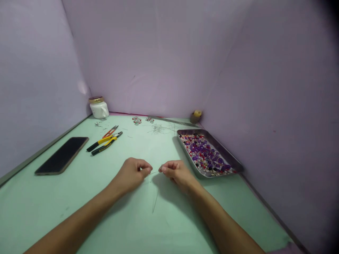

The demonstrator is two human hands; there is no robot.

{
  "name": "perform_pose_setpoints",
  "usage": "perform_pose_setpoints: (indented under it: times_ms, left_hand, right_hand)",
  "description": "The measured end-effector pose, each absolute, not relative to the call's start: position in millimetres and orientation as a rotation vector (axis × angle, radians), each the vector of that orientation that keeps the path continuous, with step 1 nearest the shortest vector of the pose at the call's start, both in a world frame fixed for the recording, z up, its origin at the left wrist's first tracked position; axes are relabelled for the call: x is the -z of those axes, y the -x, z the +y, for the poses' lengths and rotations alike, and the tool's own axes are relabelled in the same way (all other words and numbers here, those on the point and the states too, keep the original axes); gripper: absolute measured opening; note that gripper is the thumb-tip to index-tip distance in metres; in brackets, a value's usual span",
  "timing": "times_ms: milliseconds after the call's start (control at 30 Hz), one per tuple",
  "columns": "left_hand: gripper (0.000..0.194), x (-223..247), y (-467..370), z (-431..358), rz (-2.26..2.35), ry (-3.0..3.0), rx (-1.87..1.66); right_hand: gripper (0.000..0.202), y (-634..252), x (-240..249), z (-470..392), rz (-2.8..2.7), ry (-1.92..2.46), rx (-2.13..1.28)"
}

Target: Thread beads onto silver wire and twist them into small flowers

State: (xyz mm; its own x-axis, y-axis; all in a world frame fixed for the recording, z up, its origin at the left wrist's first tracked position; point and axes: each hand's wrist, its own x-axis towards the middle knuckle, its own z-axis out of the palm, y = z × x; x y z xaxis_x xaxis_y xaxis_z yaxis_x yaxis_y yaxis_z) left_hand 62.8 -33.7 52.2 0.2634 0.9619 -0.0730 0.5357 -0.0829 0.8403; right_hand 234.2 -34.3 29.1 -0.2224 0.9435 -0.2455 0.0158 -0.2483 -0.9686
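Observation:
My left hand (134, 173) is closed in a pinch on a thin wire (154, 172), which spans the small gap toward my right hand. Thumb and fingers pressed together, my right hand (176, 173) pinches something small at its fingertips, too tiny to make out. From below it a thin strand (155, 203) hangs or lies toward me over the pale green table (127, 225). To the right of my right hand is a metal tray (225, 150) holding purple, red, white and black beads (203, 153).
At the left are a phone (62, 155), yellow-and-black pliers (102, 144) and red-handled snips (110, 131). Farther back stand a white jar (99, 108), beaded pieces (137, 121), loose wires (159, 129), long rods (172, 120) and a small yellow-topped object (196, 116). Pale walls enclose the table.

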Motion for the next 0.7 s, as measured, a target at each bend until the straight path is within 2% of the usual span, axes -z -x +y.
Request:
perform_pose_setpoints:
  times_ms: [367,467,533,600,700]
  left_hand:
    - [0.018,-46.7,-52.8,-24.1,1.393,-2.073,-0.382]
    - [0.018,-52.0,-49.3,-21.4,1.522,-1.929,-0.546]
    - [0.026,-53.3,-55.8,-26.5,1.505,-1.762,-0.693]
    - [0.03,-51.7,-66.5,-34.4,1.447,-1.603,-0.695]
    - [0.025,-45.3,-78.1,-41.8,1.4,-1.442,-0.641]
  right_hand:
    - [0.017,-231.9,-18.4,-33.0,-1.318,1.302,-1.497]
    - [0.018,-232.1,-18.6,-33.6,-1.331,1.324,-1.513]
    - [0.016,-230.0,-16.6,-34.8,-1.37,1.312,-1.519]
    - [0.016,-227.0,-13.9,-36.5,-1.422,1.275,-1.499]
    - [0.018,-223.3,-12.7,-39.0,-1.487,1.226,-1.434]
